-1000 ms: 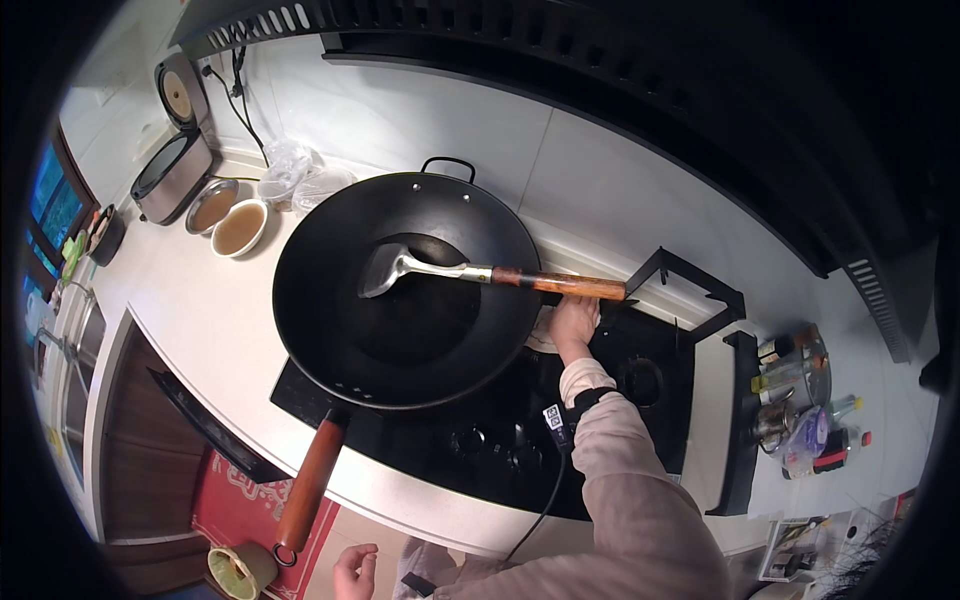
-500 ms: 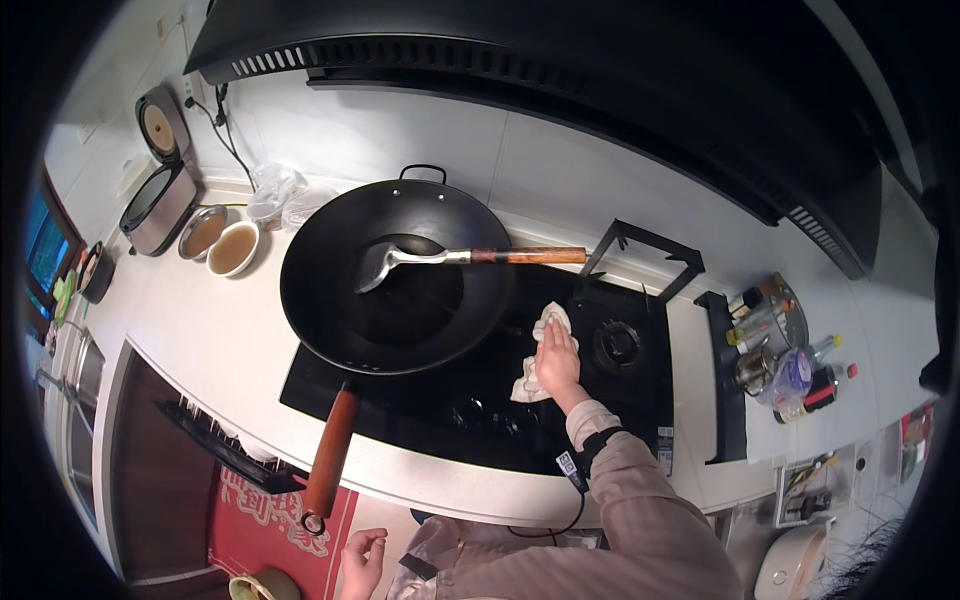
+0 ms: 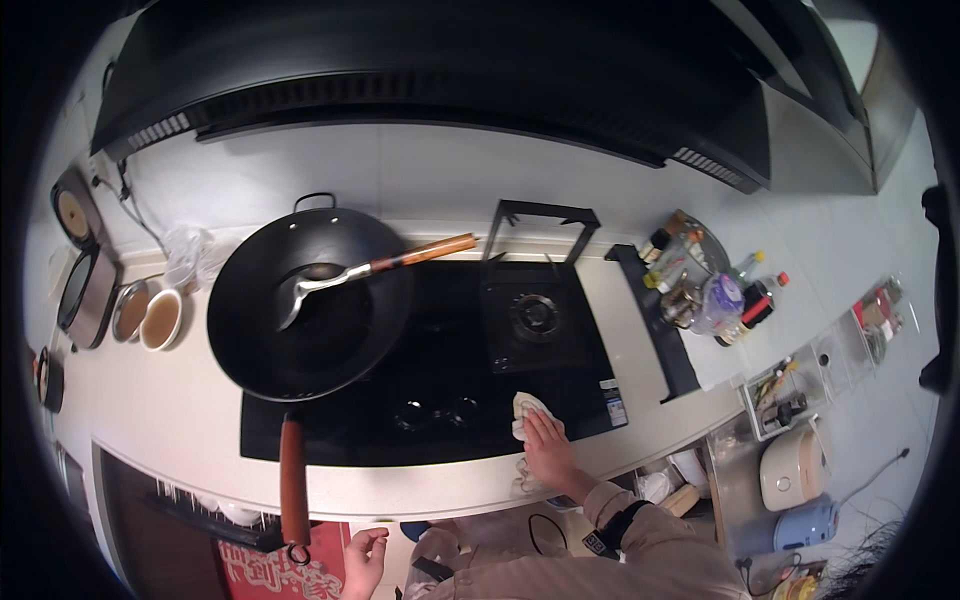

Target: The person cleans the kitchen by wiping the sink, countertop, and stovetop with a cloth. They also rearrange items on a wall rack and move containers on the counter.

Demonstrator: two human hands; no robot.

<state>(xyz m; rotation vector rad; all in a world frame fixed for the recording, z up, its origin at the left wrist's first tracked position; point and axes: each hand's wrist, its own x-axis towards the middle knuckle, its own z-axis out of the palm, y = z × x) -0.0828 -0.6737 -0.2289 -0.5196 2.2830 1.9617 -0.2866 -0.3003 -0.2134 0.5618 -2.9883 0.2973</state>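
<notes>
My right hand (image 3: 548,452) presses down on a whitish cloth (image 3: 524,408) at the front edge of the black glass cooktop (image 3: 470,370). Part of the cloth hangs over onto the white counter rim under my palm. My left hand (image 3: 364,562) hangs low in front of the counter, fingers loosely bent and apart, with nothing visible in it. A large black wok (image 3: 300,360) rests on the cooktop's left side, its wooden handle (image 3: 292,470) pointing toward me. Across the wok lies a metal spatula (image 3: 345,275) with a wooden handle.
A black wind-guard frame (image 3: 545,210) stands behind the right burner (image 3: 535,317). Bottles (image 3: 760,300) and jars crowd the right counter beside a black bar (image 3: 655,325). Left are a bowl of brown liquid (image 3: 160,320) and an open rice cooker (image 3: 88,295). A range hood (image 3: 420,80) overhangs everything.
My right hand has slid the cloth from beside the right burner toward me, to the cooktop's front edge. The view has shifted rightward. My left hand stays low.
</notes>
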